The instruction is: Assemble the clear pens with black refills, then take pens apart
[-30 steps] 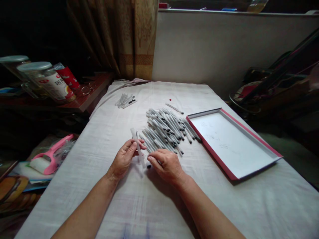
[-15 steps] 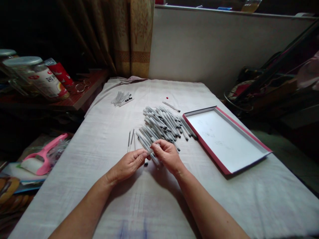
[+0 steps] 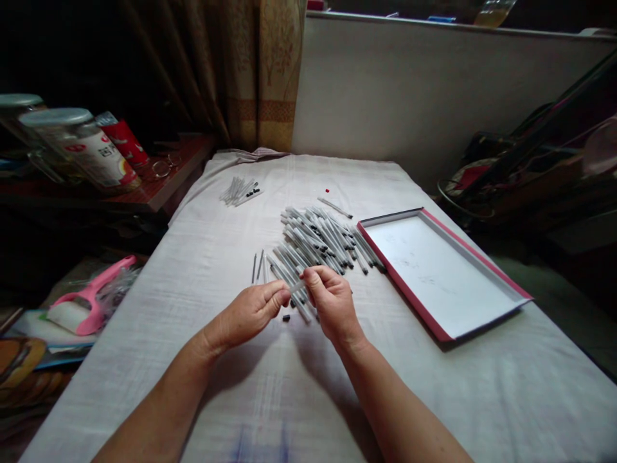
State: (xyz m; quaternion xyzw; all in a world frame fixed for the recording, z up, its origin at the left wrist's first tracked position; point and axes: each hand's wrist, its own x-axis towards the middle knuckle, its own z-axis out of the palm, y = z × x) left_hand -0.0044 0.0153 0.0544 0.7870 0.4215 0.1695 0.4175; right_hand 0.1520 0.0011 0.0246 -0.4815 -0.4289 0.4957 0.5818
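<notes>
Between my two hands is a translucent pen barrel, pinched at one end by my left hand and at the other by my right hand. Both hands are closed, and my fingers hide its ends. Just beyond them lies a heap of clear pens with dark ends. Thin dark-tipped pen refills lie beyond my left hand. A small black plug rests on the cloth below the barrel.
A shallow red-edged box lid lies at the right of the cloth-covered table. Farther back are a smaller bunch of clear tubes, a lone pen and a tiny red piece. Jars stand on a side table.
My hands have moved slightly apart, showing more of the barrel between them. The view has shifted a little; the things on the table look unmoved.
</notes>
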